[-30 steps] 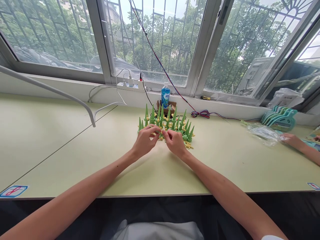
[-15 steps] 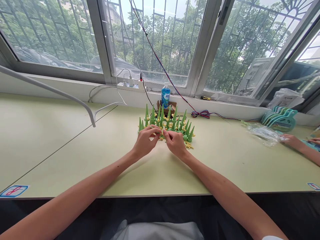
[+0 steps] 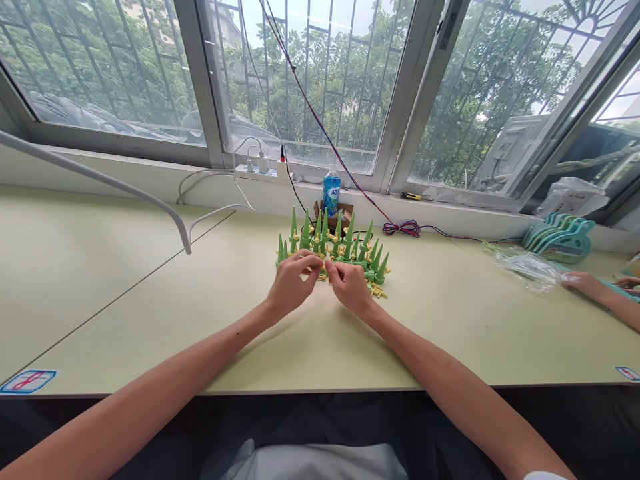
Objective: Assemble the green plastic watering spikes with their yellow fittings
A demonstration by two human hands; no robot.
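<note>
Both hands meet over the front of a cluster of green cone-shaped spikes (image 3: 349,233) with small yellow fittings on them. My left hand (image 3: 296,277) has its thumb and fingers pinched together; whatever lies between them is too small and covered to name. Close beside it, my right hand (image 3: 350,285) is also closed, thumb pressed against the curled index finger, its contents hidden. Loose yellow pieces (image 3: 377,291) lie on the table just right of my right hand. Several spikes stand upright behind the hands, and others lean to the right.
Behind the spikes are a blue-liquid bottle (image 3: 331,192) and a cardboard box (image 3: 345,215). Bundled cable (image 3: 401,228) lies near the sill. At right are teal hangers (image 3: 560,239), clear plastic bags (image 3: 527,268) and another person's hand (image 3: 583,281). A grey tube (image 3: 125,185) arches over the left side.
My hands keep nearly the same place and pinched pose. At the far right, the other person's hands have shifted slightly.
</note>
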